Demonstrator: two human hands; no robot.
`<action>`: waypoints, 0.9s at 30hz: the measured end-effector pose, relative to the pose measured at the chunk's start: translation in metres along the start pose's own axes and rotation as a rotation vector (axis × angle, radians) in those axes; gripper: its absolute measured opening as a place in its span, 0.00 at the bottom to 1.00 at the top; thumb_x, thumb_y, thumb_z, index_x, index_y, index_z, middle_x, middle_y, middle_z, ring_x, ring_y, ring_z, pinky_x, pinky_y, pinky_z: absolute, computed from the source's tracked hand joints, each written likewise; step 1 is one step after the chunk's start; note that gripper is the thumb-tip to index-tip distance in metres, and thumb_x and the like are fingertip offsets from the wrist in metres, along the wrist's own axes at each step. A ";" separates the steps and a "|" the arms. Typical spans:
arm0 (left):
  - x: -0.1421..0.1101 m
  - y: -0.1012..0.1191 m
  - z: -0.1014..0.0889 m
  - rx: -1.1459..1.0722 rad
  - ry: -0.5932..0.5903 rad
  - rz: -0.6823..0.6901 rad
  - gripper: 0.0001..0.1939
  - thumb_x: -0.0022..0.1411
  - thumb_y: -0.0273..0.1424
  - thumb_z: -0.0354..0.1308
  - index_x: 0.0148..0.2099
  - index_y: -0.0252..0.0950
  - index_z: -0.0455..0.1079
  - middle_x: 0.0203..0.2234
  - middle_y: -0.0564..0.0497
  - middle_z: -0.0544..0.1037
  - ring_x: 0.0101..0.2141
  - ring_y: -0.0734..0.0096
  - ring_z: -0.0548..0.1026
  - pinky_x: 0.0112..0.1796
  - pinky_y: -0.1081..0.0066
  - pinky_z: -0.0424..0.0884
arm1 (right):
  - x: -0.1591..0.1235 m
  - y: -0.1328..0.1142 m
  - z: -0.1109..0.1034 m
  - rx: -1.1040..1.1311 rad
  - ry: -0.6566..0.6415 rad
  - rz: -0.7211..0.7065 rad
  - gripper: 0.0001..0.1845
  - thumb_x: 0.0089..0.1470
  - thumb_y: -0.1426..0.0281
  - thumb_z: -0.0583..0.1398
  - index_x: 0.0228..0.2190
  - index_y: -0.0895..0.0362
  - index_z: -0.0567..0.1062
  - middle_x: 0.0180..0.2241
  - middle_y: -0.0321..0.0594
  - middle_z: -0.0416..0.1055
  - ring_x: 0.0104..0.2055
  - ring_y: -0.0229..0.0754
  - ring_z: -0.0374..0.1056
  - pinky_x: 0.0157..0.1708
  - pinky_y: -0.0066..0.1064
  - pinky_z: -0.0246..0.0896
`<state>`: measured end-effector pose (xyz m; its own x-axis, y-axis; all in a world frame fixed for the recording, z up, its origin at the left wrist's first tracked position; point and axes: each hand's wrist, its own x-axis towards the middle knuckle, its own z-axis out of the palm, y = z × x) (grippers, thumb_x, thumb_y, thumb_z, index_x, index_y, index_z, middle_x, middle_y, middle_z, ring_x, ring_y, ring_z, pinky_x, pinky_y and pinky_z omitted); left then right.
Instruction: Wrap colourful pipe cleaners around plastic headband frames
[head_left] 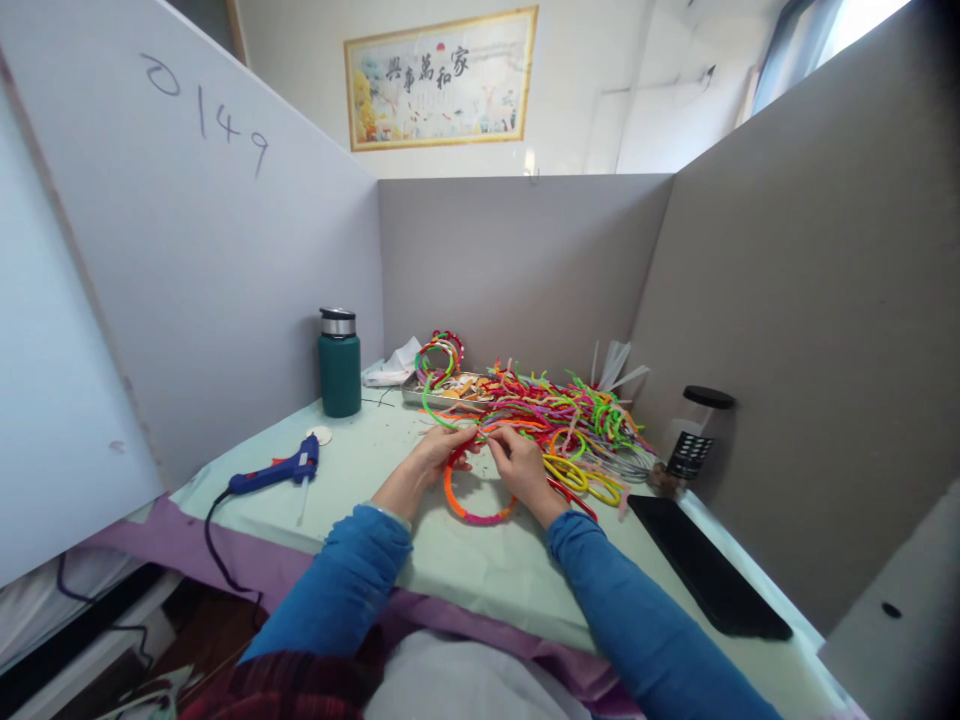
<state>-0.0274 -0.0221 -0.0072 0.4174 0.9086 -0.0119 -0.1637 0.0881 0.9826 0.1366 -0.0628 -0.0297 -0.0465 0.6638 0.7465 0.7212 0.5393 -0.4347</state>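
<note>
Ring (484,519), orange/pink/red, is sitting centre, near side of the counter (480,585), between both hands. Left hand (442,452) is gripping its far-left part. Right hand (519,468) is pinching a thin strand (482,433) at the ring's far side; fingers are partly hiding the detail. Can't tell if the near edge is touching the counter.

Black slab (705,565) is lying flat, near right. Blue glue gun (277,472) is lying on its side at left, cord running off the near edge. Yellow loops (589,482) are lying just right of the right hand. Clear jar (690,440), black lid, is standing far right of them.

Farther: a tangled pile of fuzzy coloured stems (559,405) is spreading centre-right. Green bottle (340,372) is standing upright at left. Metal tray (411,394) is sitting beyond the hands, finished-looking rings (442,352) standing at its left end. White tissue (395,364) is lying crumpled just left of that.
</note>
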 end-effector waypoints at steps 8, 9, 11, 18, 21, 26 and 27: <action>-0.006 0.007 0.003 0.126 -0.025 0.039 0.15 0.46 0.38 0.66 0.29 0.29 0.73 0.11 0.59 0.61 0.13 0.84 0.56 0.20 0.76 0.63 | 0.000 0.002 0.001 -0.019 0.000 0.026 0.09 0.58 0.67 0.53 0.32 0.54 0.73 0.28 0.37 0.75 0.29 0.39 0.69 0.32 0.27 0.58; -0.006 0.007 0.004 0.133 -0.036 0.052 0.15 0.46 0.38 0.66 0.30 0.29 0.74 0.10 0.60 0.59 0.12 0.84 0.55 0.20 0.75 0.64 | 0.000 0.002 0.002 -0.023 0.001 0.030 0.09 0.57 0.68 0.53 0.32 0.54 0.73 0.28 0.37 0.75 0.28 0.39 0.69 0.32 0.27 0.58; -0.006 0.007 0.004 0.146 -0.052 0.078 0.15 0.46 0.37 0.65 0.31 0.29 0.74 0.09 0.61 0.57 0.12 0.84 0.54 0.21 0.75 0.65 | 0.000 0.003 0.002 -0.027 0.003 0.037 0.09 0.57 0.68 0.54 0.32 0.54 0.73 0.27 0.37 0.75 0.28 0.39 0.69 0.31 0.27 0.57; 0.003 0.000 0.003 0.203 -0.057 0.170 0.15 0.41 0.33 0.67 0.32 0.29 0.74 0.17 0.55 0.69 0.16 0.81 0.64 0.20 0.75 0.64 | 0.000 0.005 0.004 -0.044 -0.004 0.037 0.08 0.57 0.68 0.54 0.32 0.54 0.74 0.28 0.37 0.75 0.29 0.40 0.69 0.31 0.27 0.57; 0.005 -0.002 0.003 0.189 -0.043 0.182 0.15 0.42 0.31 0.67 0.33 0.30 0.73 0.18 0.56 0.69 0.15 0.83 0.62 0.19 0.75 0.64 | 0.000 0.005 0.004 -0.061 -0.012 0.044 0.08 0.57 0.67 0.54 0.31 0.54 0.74 0.27 0.37 0.75 0.28 0.39 0.69 0.29 0.27 0.55; 0.006 -0.002 0.005 0.231 0.013 0.196 0.13 0.44 0.29 0.64 0.35 0.29 0.74 0.23 0.53 0.73 0.16 0.84 0.62 0.18 0.76 0.63 | 0.001 0.005 0.004 -0.066 -0.012 0.052 0.08 0.57 0.68 0.54 0.32 0.54 0.74 0.27 0.37 0.75 0.27 0.39 0.69 0.29 0.27 0.55; 0.006 -0.001 0.005 0.242 0.028 0.206 0.13 0.44 0.28 0.63 0.35 0.30 0.73 0.24 0.53 0.74 0.17 0.83 0.64 0.18 0.77 0.63 | 0.001 0.005 0.004 -0.062 -0.011 0.050 0.08 0.57 0.68 0.54 0.32 0.54 0.74 0.27 0.37 0.75 0.28 0.39 0.69 0.29 0.27 0.55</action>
<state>-0.0201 -0.0192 -0.0077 0.3723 0.9084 0.1905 -0.0232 -0.1961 0.9803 0.1374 -0.0570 -0.0330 -0.0166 0.6952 0.7186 0.7641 0.4724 -0.4393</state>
